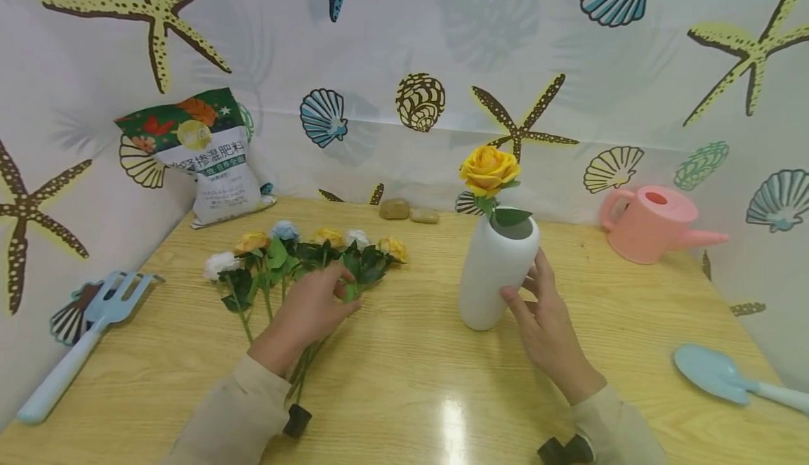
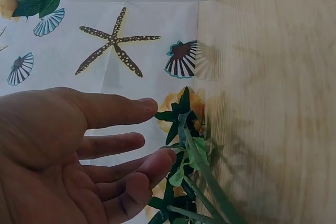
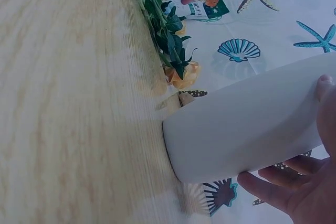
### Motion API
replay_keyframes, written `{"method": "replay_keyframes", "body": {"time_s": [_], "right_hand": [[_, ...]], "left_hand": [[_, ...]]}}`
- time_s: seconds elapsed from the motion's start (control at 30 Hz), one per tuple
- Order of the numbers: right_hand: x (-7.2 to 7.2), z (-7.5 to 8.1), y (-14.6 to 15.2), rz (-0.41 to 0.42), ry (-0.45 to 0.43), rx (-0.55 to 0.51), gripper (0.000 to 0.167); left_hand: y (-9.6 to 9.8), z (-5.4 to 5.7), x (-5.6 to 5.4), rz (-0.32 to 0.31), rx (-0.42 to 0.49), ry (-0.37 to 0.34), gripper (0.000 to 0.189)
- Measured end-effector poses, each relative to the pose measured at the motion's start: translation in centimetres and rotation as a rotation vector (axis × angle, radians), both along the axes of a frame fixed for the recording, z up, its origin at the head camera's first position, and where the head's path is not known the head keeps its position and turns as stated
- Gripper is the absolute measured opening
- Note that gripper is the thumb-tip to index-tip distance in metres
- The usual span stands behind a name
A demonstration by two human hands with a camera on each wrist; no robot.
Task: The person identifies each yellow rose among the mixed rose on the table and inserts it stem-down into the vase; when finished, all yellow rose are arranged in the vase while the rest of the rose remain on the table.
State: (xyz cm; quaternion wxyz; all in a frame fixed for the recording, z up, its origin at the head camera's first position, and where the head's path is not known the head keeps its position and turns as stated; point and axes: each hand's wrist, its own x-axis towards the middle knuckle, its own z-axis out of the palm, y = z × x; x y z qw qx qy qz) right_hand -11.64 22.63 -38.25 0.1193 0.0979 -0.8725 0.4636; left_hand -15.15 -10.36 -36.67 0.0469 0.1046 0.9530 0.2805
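Note:
My right hand (image 1: 550,328) holds a white vase (image 1: 489,279), thumb on the near side and fingers round its right side. One yellow rose (image 1: 489,171) stands in the vase, its bloom and leaves above the rim. To the left, my left hand (image 1: 311,308) hovers over several artificial roses lying on the table. In the left wrist view its thumb and fingers are apart, close to the leaves and stem of a yellow rose (image 2: 195,109), with nothing gripped between them. Also lying there are a white rose (image 1: 221,265) and a blue rose (image 1: 286,231).
A fertilizer bag (image 1: 218,163) leans at the back left, with two stones (image 1: 395,208) at the back middle. A blue hand fork (image 1: 95,331) lies far left. On the right are a pink watering can (image 1: 654,223) and a blue trowel (image 1: 714,374).

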Motion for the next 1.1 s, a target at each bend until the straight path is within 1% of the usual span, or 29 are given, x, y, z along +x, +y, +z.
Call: {"method": "replay_keyframes", "body": {"time_s": [0.13,0.23,0.4,0.57,0.63,0.7,0.83,0.9,1.0,1.1], "right_hand": [[0.0,0.0,0.1,-0.004,-0.004,0.004,0.079],[0.0,-0.1,0.1,-0.006,0.0,0.006,0.079],[-0.1,-0.2,0.1,-0.007,0.013,0.011,0.079],[-0.1,-0.2,0.1,-0.007,0.014,0.012,0.08],[-0.1,-0.2,0.1,-0.007,0.008,0.014,0.079],[0.0,-0.1,0.1,-0.007,0.002,0.014,0.079],[0.0,-0.1,0.1,-0.008,0.002,0.013,0.079],[0.0,-0.2,0.1,0.0,0.013,0.004,0.079],[-0.1,-0.3,0.1,0.011,0.036,-0.001,0.08],[-0.2,-0.4,0.2,0.016,0.05,-0.006,0.079]], "left_hand": [[-0.1,-0.5,-0.2,-0.004,-0.007,-0.016,0.039],[-0.2,-0.9,-0.2,-0.001,-0.021,-0.052,0.039],[-0.2,-1.4,-0.1,-0.016,-0.045,-0.098,0.037],[0.1,-1.5,-0.3,-0.025,-0.058,-0.088,0.038],[0.3,-1.3,-0.3,-0.024,-0.05,-0.074,0.038],[0.5,-0.8,-0.1,-0.026,-0.032,-0.052,0.038],[1.3,0.7,0.4,-0.034,0.054,-0.012,0.037],[1.7,1.6,0.8,-0.028,0.123,-0.007,0.036],[2.5,2.9,1.4,-0.01,0.253,0.006,0.033],[3.4,3.9,1.8,0.014,0.418,0.024,0.033]]}}
